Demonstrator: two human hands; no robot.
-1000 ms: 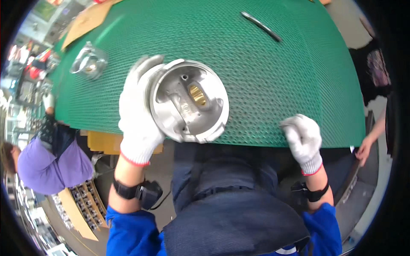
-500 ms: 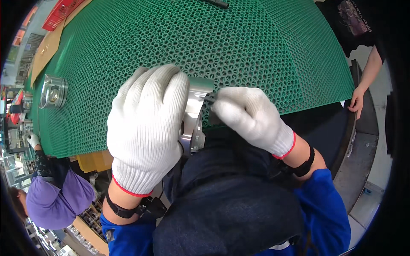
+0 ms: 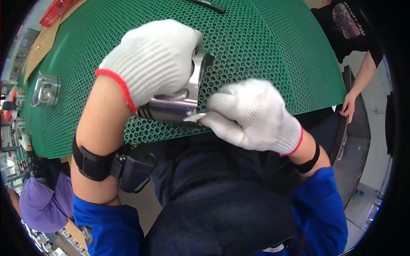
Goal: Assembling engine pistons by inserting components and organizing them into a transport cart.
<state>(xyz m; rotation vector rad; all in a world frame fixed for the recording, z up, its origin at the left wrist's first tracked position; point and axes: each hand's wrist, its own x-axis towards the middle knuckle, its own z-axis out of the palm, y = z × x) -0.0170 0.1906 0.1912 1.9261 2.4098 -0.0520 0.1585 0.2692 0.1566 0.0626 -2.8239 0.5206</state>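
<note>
My left hand (image 3: 151, 62), in a white knit glove with a red cuff, grips a shiny metal piston (image 3: 179, 104) held on its side over the near edge of the green honeycomb mat (image 3: 273, 47). My right hand (image 3: 252, 115), also gloved, pinches a small thin metal piece (image 3: 194, 117) against the piston's lower side. Most of the piston is hidden under my left glove. A black strap with a small box sits on my left forearm.
A second metal piston (image 3: 45, 89) stands on the mat at the far left. A dark slim tool (image 3: 209, 6) lies at the mat's far edge. Another person's arm (image 3: 361, 79) hangs at the right; a person in purple (image 3: 42, 200) sits lower left.
The piston went from lying open-side up on the mat to being lifted and turned on its side in my left hand. My right hand came over from the right edge and now touches it.
</note>
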